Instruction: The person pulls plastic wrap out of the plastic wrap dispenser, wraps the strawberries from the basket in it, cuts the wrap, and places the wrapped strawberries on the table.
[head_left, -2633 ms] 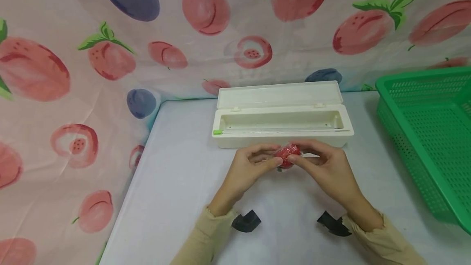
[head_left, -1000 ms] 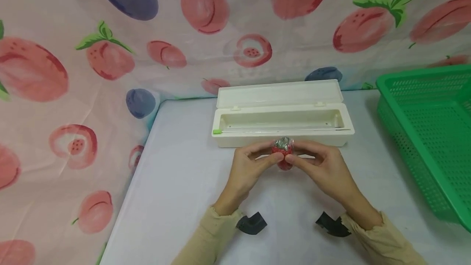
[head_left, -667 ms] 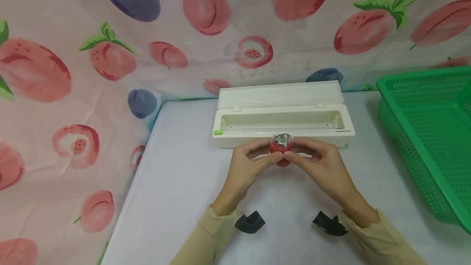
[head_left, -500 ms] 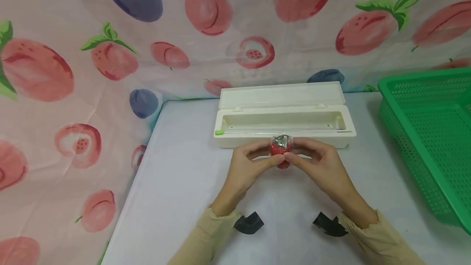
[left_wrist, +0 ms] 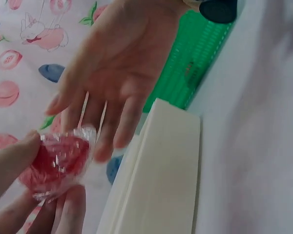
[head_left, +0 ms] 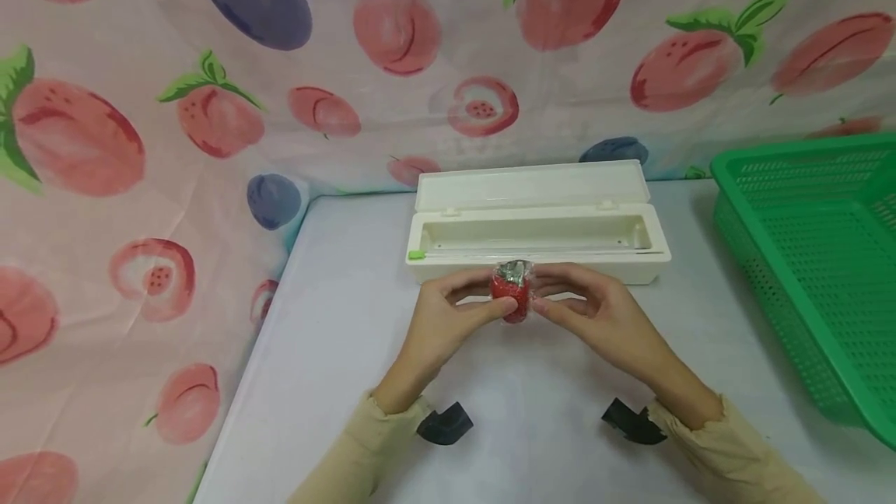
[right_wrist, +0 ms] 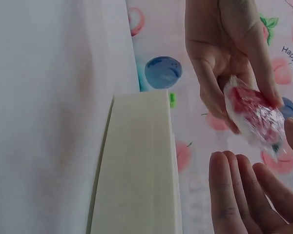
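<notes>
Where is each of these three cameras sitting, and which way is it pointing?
Head: on the person's head, looking forward and down at both hands, left hand and right hand, holding a plastic-wrapped strawberry.
Left wrist: on the left wrist, looking along the fingers toward the right palm.
Right wrist: on the right wrist, looking over its fingers at the left hand.
All three views share the strawberry and the white dispenser box.
</notes>
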The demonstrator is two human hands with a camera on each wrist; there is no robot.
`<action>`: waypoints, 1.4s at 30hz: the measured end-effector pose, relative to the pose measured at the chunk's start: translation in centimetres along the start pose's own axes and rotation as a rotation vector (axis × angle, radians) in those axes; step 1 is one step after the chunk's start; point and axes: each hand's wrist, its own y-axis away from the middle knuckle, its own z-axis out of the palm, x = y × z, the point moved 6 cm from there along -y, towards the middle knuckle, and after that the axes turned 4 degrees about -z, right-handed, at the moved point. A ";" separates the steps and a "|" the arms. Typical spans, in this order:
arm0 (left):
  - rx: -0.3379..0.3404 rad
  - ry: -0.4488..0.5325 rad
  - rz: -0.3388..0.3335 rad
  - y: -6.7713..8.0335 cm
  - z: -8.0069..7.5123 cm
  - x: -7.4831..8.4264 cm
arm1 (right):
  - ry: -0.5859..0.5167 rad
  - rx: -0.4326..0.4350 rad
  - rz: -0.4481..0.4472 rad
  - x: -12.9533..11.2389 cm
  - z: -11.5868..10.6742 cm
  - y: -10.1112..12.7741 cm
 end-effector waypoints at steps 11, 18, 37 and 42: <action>0.176 -0.115 -0.010 0.9 -5.6 -0.3 | 0.187 0.049 -0.073 0.1 -2.5 0.2; 0.282 -0.204 -0.027 1.7 -9.4 -0.5 | 0.252 0.081 -0.094 0.6 -4.0 0.7; 0.379 -0.389 -0.225 3.1 -16.0 -5.4 | 0.335 0.122 -0.129 2.0 -6.4 1.7; 0.350 -0.419 -0.260 2.7 -16.5 -6.3 | 0.319 0.126 -0.122 2.6 -6.7 2.2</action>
